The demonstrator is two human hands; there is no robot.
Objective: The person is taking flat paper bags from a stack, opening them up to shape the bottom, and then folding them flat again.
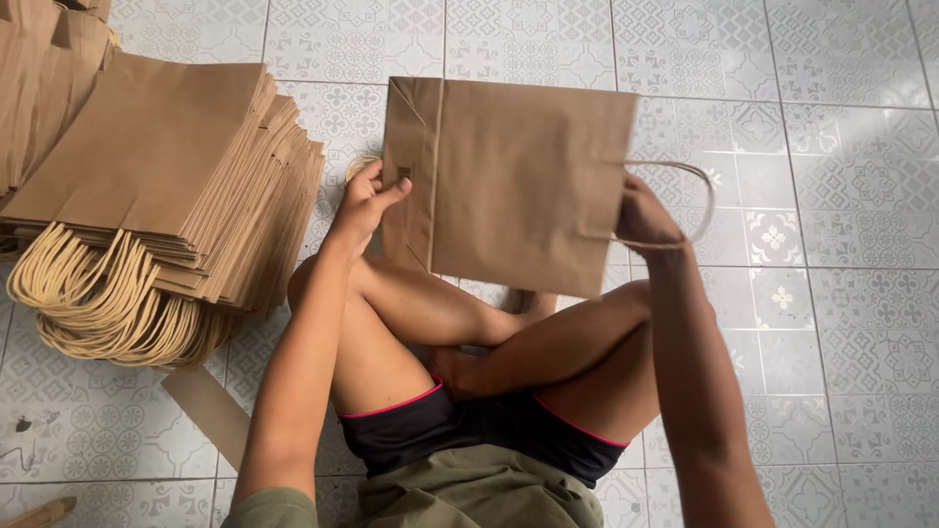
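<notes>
We hold 1 flat brown paper bag over our crossed legs, left hand pinching its folded bottom edge, right hand closed at the handle end, while a tall stack of finished bags lies at left.

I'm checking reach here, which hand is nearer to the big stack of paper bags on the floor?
Left. The left hand grips the held brown paper bag on the edge facing the stack of paper bags; the right hand holds its far, handle end.
</notes>
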